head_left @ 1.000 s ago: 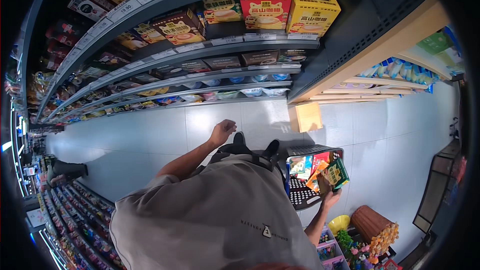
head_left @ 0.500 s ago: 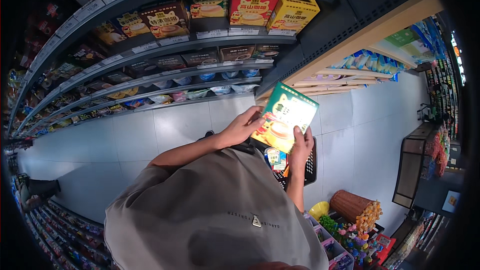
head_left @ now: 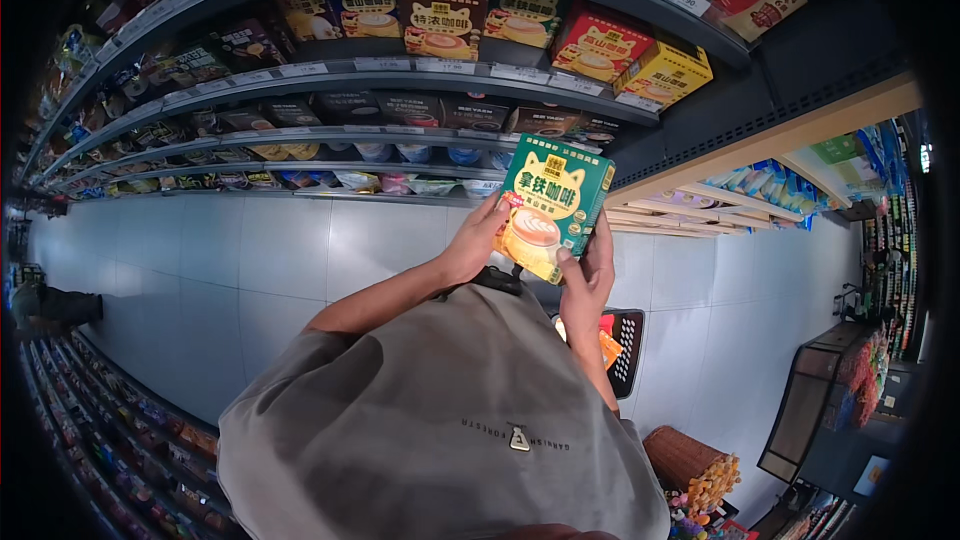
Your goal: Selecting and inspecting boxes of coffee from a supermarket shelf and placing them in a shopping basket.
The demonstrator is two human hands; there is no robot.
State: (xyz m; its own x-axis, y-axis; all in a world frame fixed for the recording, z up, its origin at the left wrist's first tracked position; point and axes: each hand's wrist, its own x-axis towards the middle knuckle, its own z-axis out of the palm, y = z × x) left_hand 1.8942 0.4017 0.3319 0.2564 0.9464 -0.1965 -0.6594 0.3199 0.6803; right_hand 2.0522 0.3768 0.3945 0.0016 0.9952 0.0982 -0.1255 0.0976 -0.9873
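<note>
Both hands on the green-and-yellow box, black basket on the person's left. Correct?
Wrong side: the head view shows the black basket on the person's right. Left hand and right hand are both on the green-and-yellow box, as stated.

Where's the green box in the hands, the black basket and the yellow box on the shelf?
Green box [head_left: 552,202]: head view, middle of its front.
Black basket [head_left: 628,342]: head view, bare holed part.
Yellow box [head_left: 663,74]: head view, its front.
</note>
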